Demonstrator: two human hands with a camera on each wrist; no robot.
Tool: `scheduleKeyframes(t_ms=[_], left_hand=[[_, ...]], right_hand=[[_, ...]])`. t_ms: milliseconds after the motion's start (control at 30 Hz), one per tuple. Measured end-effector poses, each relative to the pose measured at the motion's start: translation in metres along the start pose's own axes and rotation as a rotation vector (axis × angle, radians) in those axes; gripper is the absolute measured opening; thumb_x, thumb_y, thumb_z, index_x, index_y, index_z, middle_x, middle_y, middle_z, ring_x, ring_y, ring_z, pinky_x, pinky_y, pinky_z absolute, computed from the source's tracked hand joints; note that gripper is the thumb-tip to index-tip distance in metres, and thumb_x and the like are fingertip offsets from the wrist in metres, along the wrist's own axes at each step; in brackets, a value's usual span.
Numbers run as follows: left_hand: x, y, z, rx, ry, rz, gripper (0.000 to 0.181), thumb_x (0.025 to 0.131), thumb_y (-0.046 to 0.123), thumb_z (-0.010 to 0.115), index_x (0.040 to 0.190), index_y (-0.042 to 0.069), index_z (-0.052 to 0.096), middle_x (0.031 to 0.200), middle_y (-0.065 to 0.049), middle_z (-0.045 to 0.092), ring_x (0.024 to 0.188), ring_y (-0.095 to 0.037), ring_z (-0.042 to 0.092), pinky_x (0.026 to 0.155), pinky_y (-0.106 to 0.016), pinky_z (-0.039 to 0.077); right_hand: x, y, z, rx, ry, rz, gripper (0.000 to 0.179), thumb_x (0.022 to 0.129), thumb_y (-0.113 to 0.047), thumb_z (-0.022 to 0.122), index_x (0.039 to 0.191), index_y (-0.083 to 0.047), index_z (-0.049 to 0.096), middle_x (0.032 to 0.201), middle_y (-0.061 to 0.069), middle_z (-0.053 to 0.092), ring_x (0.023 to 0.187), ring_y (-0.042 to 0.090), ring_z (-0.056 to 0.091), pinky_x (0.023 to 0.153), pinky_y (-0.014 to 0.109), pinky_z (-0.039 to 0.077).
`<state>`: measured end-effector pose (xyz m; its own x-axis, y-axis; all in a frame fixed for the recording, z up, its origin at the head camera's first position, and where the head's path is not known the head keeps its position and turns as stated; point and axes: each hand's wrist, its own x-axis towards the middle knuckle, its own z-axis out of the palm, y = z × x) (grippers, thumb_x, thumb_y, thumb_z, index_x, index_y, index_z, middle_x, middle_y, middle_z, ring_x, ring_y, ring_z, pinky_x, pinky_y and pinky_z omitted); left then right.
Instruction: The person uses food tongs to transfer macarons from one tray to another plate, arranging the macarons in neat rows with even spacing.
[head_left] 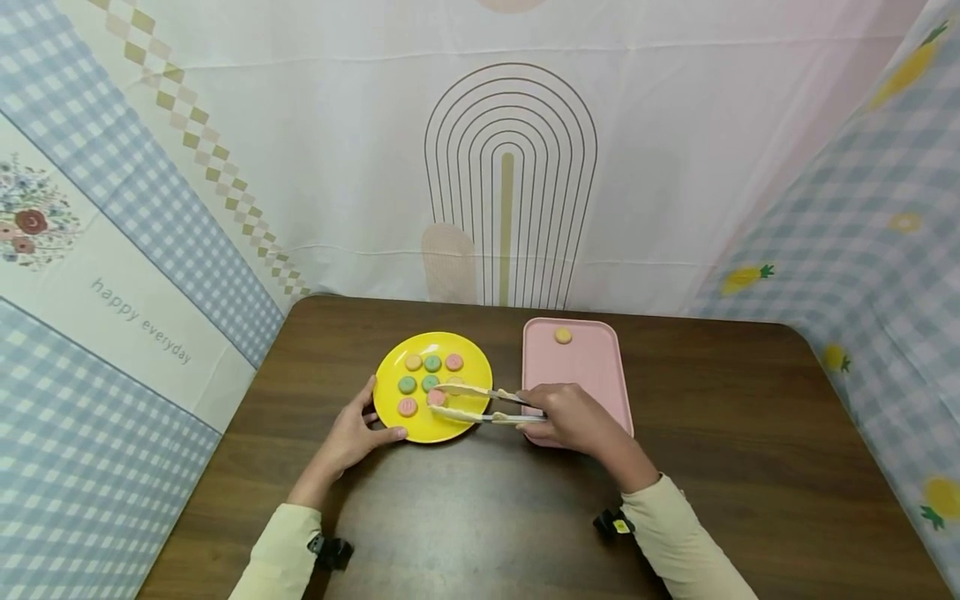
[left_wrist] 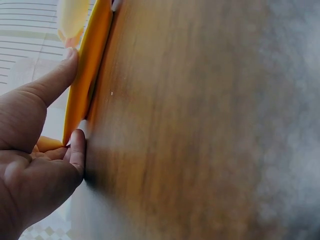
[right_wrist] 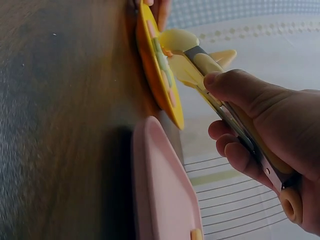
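Observation:
My left hand (head_left: 351, 430) holds the near-left rim of a round yellow plate (head_left: 429, 431), its thumb along the rim and the other fingers at the edge. Several small round cookies in pink, green and tan lie on the plate. My right hand (head_left: 572, 419) grips a pair of tongs (head_left: 459, 414) with pale yellow tips and metal arms. The tips reach over the plate, one on each side of a pink cookie (head_left: 436, 397). In the right wrist view, the tongs' tips partly hide what lies between them.
A pink rectangular tray (head_left: 576, 367) lies right of the plate, partly under my right hand. One tan cookie (head_left: 562, 336) sits near its far edge. The brown wooden table (head_left: 720, 400) ends at a hanging printed cloth (head_left: 360, 167) at the back.

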<state>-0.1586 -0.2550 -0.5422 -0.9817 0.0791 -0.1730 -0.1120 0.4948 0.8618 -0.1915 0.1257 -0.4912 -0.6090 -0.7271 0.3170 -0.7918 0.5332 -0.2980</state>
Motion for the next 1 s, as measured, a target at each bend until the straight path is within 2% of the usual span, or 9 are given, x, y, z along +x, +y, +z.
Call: scheduleKeyframes(t_ms=[300, 533, 767, 1000], left_hand=[[0.0, 0.001, 0.0, 0.002, 0.004, 0.006, 0.115, 0.084, 0.027, 0.087, 0.163, 0.0, 0.008, 0.161, -0.026, 0.033, 0.141, -0.037, 0.045, 0.111, -0.048, 0.045], [0.0, 0.0, 0.0, -0.008, 0.005, 0.008, 0.115, 0.084, 0.026, 0.087, 0.163, 0.001, 0.009, 0.161, -0.026, 0.033, 0.141, -0.036, 0.046, 0.111, -0.048, 0.045], [-0.002, 0.001, -0.001, -0.006, 0.007, 0.008, 0.114, 0.084, 0.025, 0.087, 0.163, 0.001, 0.009, 0.161, -0.025, 0.032, 0.142, -0.036, 0.044, 0.111, -0.048, 0.044], [-0.002, 0.0, 0.0, 0.002, 0.006, 0.001, 0.114, 0.084, 0.027, 0.087, 0.164, 0.002, 0.009, 0.16, -0.024, 0.035, 0.142, -0.035, 0.044, 0.112, -0.048, 0.044]], right_hand=[[0.009, -0.004, 0.007, 0.0, -0.062, 0.047, 0.035, 0.087, -0.025, 0.082, 0.115, -0.004, 0.076, 0.088, 0.003, 0.073, 0.069, 0.007, 0.056, 0.061, 0.025, 0.053], [0.008, -0.006, 0.009, 0.009, -0.083, 0.063, 0.038, 0.087, -0.026, 0.082, 0.117, -0.004, 0.075, 0.09, 0.003, 0.073, 0.069, 0.006, 0.057, 0.061, 0.024, 0.053], [-0.002, -0.003, 0.003, 0.011, -0.017, 0.056, 0.038, 0.084, -0.025, 0.085, 0.117, -0.006, 0.077, 0.089, 0.001, 0.073, 0.069, 0.006, 0.055, 0.062, 0.026, 0.053], [-0.015, 0.005, -0.014, 0.04, 0.077, 0.109, 0.035, 0.084, -0.023, 0.086, 0.114, -0.007, 0.078, 0.083, -0.002, 0.071, 0.067, 0.009, 0.056, 0.059, 0.025, 0.05]])
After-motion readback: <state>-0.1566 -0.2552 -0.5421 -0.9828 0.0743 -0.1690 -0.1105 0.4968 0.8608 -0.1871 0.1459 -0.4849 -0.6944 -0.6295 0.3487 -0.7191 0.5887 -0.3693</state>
